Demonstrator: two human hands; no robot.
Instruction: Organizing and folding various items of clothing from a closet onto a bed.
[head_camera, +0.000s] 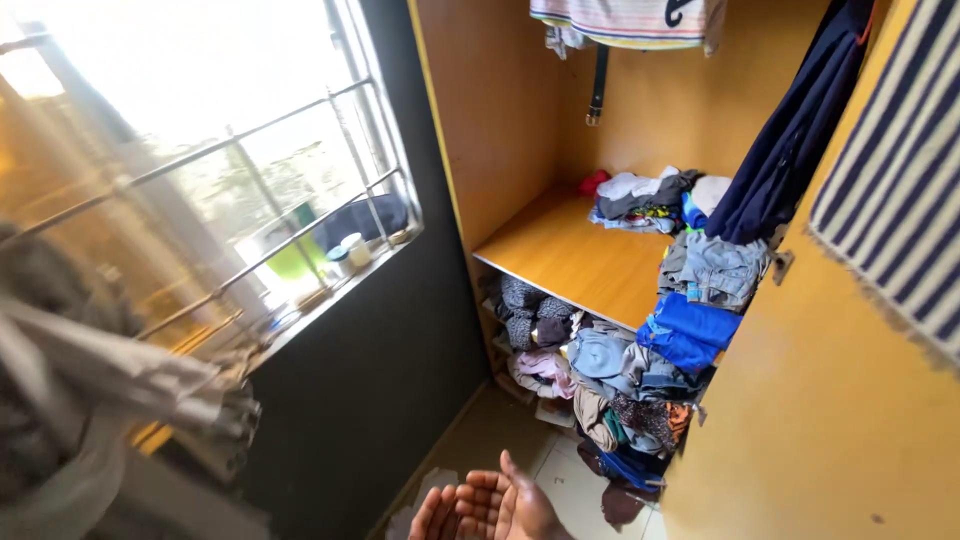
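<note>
Yellow wardrobe (520, 130) on the right, barred window (230, 170) on the left. Clothes (610, 375) heaped under the shelf (575, 255), spilling onto the floor. One hand (495, 510) near the bottom edge, cupped, fingers together, empty, just short of the heap; left or right unclear.

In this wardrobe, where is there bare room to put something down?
The wooden shelf is bare on its left and front part, between the wardrobe side wall and the folded clothes pile. Its right end is crowded with clothes. Below, the heap of clothes fills the compartment; only tiled floor near the hand shows bare.
</note>
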